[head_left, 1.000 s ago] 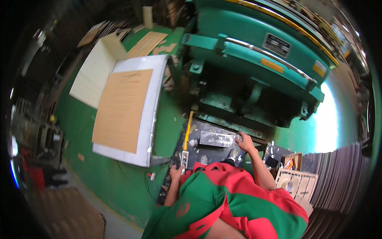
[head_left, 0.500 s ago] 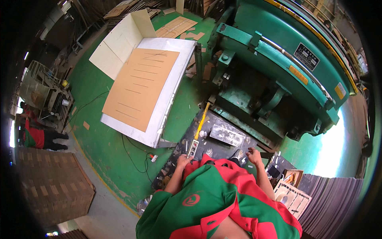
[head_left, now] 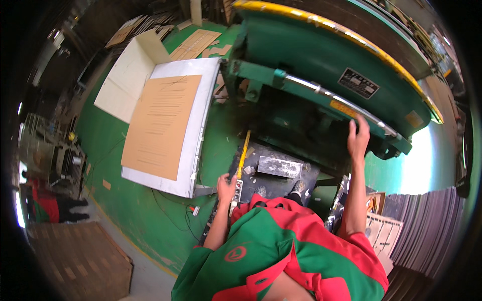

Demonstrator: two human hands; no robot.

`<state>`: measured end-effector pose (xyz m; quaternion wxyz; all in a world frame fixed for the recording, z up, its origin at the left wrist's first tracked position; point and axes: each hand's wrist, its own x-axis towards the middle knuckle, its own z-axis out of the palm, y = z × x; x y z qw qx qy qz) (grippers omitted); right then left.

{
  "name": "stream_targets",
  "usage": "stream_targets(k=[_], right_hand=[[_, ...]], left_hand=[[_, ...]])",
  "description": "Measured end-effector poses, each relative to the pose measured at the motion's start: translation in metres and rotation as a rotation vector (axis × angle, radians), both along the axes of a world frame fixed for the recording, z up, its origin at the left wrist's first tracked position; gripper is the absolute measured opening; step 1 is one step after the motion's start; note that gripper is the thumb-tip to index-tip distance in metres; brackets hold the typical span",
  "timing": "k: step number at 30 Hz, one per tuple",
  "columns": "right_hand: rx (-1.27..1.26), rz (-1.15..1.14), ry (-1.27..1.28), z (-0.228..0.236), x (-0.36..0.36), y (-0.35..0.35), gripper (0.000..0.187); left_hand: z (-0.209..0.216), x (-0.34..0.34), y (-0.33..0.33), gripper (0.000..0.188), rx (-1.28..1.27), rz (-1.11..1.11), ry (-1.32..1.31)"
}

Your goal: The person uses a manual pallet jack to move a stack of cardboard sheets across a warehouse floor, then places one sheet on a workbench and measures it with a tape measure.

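Observation:
My left hand (head_left: 226,188) is raised beside a narrow control box with buttons (head_left: 238,190), its fingers loosely apart; whether it touches the box I cannot tell. My right hand (head_left: 358,138) is lifted in front of the big green machine (head_left: 301,55), near the metal rod (head_left: 331,95) along its front. Its thumb and fingers are spread, and nothing shows in them. A large brown cardboard sheet with dark lines (head_left: 163,125) lies on a white sloping table (head_left: 193,120) to the left.
A grey metal block (head_left: 279,167) lies on the dark platform before my feet. A yellow strip (head_left: 244,154) runs from the control box to the machine. Stacked sheets (head_left: 427,231) stand at right, a cardboard pile (head_left: 80,258) at left. Another person (head_left: 47,203) is far left.
My right hand has risen from near my waist toward the machine's front. My left hand has lifted slightly. The machine's green body with the yellow rim has tilted, and its inside looks darker.

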<state>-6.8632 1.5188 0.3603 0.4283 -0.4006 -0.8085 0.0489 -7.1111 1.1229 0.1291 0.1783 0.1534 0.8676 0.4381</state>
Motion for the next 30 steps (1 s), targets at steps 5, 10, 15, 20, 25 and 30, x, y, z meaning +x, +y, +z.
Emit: stream_targets(k=[5, 10, 15, 20, 25, 30], right_hand=[[0.328, -0.217, -0.075, 0.056, 0.029, 0.068, 0.036], [0.165, -0.335, -0.258, -0.010, 0.071, 0.068, 0.041], [0.141, -0.362, -0.238, -0.114, 0.115, 0.015, 0.047], [0.178, -0.384, -0.283, -0.159, 0.138, 0.000, 0.052], [0.163, -0.370, -0.293, -0.166, 0.141, 0.011, 0.051], [0.131, -0.378, -0.289, -0.173, 0.148, 0.027, 0.051]], left_hand=[[0.108, -0.006, 0.110, 0.029, 0.346, -0.118, 0.134], [0.197, 0.029, 0.199, 0.018, 0.556, -0.278, 0.323], [0.215, 0.056, 0.266, 0.013, 0.565, -0.457, 0.384], [0.186, 0.063, 0.352, 0.027, 0.402, -0.700, 0.472], [0.157, 0.073, 0.418, 0.047, 0.190, -0.849, 0.628], [0.145, 0.093, 0.449, 0.061, -0.099, -0.852, 0.758]])
